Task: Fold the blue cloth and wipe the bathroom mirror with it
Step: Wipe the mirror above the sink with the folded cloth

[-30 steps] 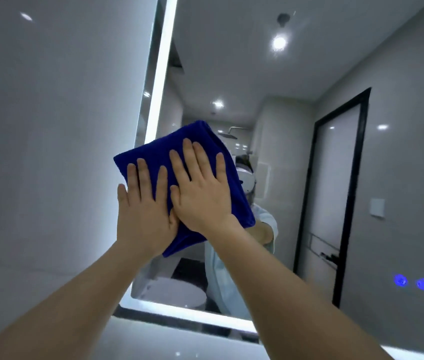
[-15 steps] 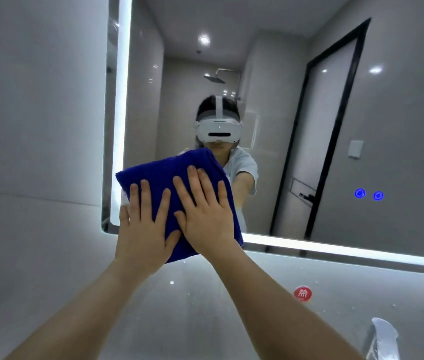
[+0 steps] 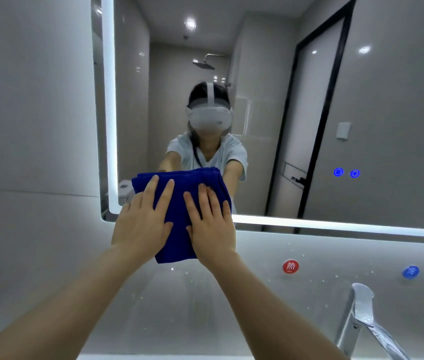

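Observation:
The folded blue cloth (image 3: 179, 193) lies flat against the bathroom mirror (image 3: 270, 100) at its lower left corner, and its bottom edge hangs past the lit frame onto the wall below. My left hand (image 3: 142, 222) presses on the cloth's left half with straight, spread fingers. My right hand (image 3: 212, 224) presses on the right half in the same way. Both palms cover the cloth's lower part. The mirror reflects a person wearing a white headset with both arms stretched forward.
A lit strip (image 3: 335, 226) runs along the mirror's bottom and left edges. Below on the wall sit a red round sticker (image 3: 290, 266) and a blue one (image 3: 410, 272). A chrome tap (image 3: 361, 315) stands at lower right. Two blue touch lights (image 3: 346, 172) glow in the mirror.
Both hands have slid the cloth down the mirror from the upper left area to its bottom left corner. The cloth now overlaps the lower frame. My view has tilted down.

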Available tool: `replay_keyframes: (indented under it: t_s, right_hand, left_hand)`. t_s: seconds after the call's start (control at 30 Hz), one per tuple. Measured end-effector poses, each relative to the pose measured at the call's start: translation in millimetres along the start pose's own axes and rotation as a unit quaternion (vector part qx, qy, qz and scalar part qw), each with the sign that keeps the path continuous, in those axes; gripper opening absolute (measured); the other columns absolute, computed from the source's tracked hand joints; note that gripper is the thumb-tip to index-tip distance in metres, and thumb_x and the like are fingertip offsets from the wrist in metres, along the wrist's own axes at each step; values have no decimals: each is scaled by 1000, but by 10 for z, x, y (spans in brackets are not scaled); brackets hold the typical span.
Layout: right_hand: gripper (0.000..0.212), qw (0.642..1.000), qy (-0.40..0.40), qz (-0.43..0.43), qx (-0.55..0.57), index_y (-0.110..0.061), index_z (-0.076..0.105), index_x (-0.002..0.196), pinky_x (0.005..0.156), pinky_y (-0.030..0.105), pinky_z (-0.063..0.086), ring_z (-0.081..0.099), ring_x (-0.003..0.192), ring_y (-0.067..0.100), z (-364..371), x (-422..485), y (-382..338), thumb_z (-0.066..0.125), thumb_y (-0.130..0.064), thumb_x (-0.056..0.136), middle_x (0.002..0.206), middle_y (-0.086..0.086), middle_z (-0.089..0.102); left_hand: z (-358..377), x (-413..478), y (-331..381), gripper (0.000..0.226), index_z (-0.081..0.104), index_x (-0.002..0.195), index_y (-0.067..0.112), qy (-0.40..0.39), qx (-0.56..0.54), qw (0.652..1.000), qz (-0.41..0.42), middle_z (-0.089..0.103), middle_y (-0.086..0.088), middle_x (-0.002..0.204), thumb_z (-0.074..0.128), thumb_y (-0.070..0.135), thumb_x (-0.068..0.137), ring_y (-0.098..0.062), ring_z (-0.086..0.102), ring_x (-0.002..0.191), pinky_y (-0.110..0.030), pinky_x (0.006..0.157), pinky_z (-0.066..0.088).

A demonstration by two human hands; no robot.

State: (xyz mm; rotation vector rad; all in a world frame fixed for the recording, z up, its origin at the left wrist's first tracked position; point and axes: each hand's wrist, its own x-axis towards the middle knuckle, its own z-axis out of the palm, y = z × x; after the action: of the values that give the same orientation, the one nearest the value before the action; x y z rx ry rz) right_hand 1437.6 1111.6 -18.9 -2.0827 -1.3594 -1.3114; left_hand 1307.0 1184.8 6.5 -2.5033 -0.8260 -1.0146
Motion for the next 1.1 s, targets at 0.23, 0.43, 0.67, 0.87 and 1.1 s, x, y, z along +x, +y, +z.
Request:
replay_keyframes:
  t_s: [0.23, 0.43, 0.67, 0.87, 1.1]
  right_hand:
    - [87, 999, -20, -23, 12, -19, 50, 131, 90, 50, 50, 57, 117, 23, -161, 40, 87, 84, -40, 54, 129, 6, 58]
    - [86, 998, 13, -57, 1, -15, 41, 135, 88, 51, 50, 59, 109, 18, -197, 120, 184, 80, -38, 61, 121, 2, 62]
    - [46, 993, 99, -6, 66, -7, 58, 118, 76, 45, 54, 62, 76, 19, -228, 431, 187, 71, -19, 75, 86, 4, 64]
    - [12, 993, 97, -16, 71, -12, 63, 67, 51, 27, 43, 55, 57, 18, -292, 687, 331, 75, -11, 68, 68, 4, 60]
    - [13, 994, -63, 1, 91, -8, 63, 92, 74, 34, 40, 53, 92, 25, -482, 611, 372, 52, -14, 89, 104, 9, 58]
  left_hand:
    - [-205, 245, -35, 73, 54, 124, -3, -18, 34, 999, -4, 61, -25, 107, 83, 10, 59, -41, 61, 85, -46, 64, 54]
    - [-188, 352, -19, 64, 61, 113, -1, -23, 67, 997, -36, 61, -28, 101, 86, 10, 54, -45, 59, 84, -50, 66, 51]
    - [-172, 421, 69, 38, 62, 103, 1, -21, 63, 993, -98, 62, -26, 98, 77, 8, 69, -44, 58, 88, -52, 73, 49]
    - [-189, 424, 99, 33, 53, 118, 8, -24, 56, 988, -139, 56, -16, 121, 57, 21, 88, -34, 49, 110, -43, 91, 41]
    - [-228, 296, 218, 30, 53, 123, 13, -18, 26, 991, -129, 55, -7, 128, 41, 19, 97, -28, 45, 118, -38, 98, 36]
